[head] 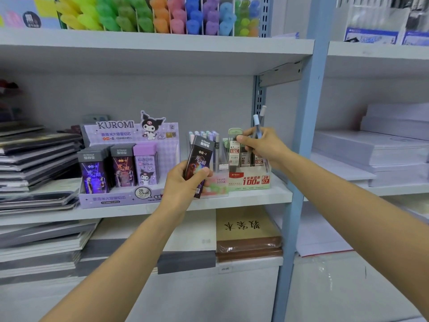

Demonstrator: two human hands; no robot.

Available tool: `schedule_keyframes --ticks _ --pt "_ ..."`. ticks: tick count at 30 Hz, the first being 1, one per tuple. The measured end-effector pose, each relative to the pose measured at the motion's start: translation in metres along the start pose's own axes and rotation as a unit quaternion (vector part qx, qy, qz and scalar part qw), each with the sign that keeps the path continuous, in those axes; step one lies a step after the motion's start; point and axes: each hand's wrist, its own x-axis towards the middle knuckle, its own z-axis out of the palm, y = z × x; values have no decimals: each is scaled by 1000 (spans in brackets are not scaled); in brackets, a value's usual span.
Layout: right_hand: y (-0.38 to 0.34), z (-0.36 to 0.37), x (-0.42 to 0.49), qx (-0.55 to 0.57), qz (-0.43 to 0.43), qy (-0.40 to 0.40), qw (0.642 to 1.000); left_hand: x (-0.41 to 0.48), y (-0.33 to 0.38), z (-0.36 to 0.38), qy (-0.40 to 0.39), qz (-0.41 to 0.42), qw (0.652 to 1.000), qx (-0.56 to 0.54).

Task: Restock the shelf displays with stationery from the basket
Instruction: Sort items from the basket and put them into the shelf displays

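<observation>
Nearest the camera, two bare arms reach up toward the middle shelf: the left forearm [130, 247] and the right forearm [348, 194].

The left hand [185, 180] grasps the lower half of a flat, dark rectangular pencil-lead pack [200, 162] with a grey cap and a glowing figure print, the thumb laid across its front. The pack stands nearly upright. Its long axis is tipped so the cap leans a little to the right, and its foot hangs near the front edge of the white shelf board [255, 197].

Just to the left of this hand sits the lilac cardboard Kuromi display box [130, 133]. In it, similar dark grey-capped packs [123, 165] stand upright in rows, cap up, beside a purple Kuromi pack [146, 166].

So the likely home for the held pack lies leftward and slightly back from the left hand, and that hand is plainly the nearer one. I judge the move to be a short sideways carry, with the pack brought fully upright to match the rows.

The right hand [260, 145] is occupied farther right. Its thumb and forefinger pinch a green-capped clear lead case [234, 147] above the green-and-white display carton [250, 181]. Two slim pens with pale blue and grey caps [257, 123] stick up from its other fingers.

The basket is not in view.
</observation>
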Motion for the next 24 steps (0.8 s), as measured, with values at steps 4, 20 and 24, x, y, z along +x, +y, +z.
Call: schedule_keyframes --ticks 4,20,24 --pt "7 -4 -1 -69 22 -54 996 0 -1 -1 -1 0 1000 2" --pt "-12 -10 -22 178 -14 -130 975 -6 5 -1 -32 -19 999 -35" --pt "-11 8 -47 219 -3 -228 949 -17 16 11 -78 -63 992 -80"
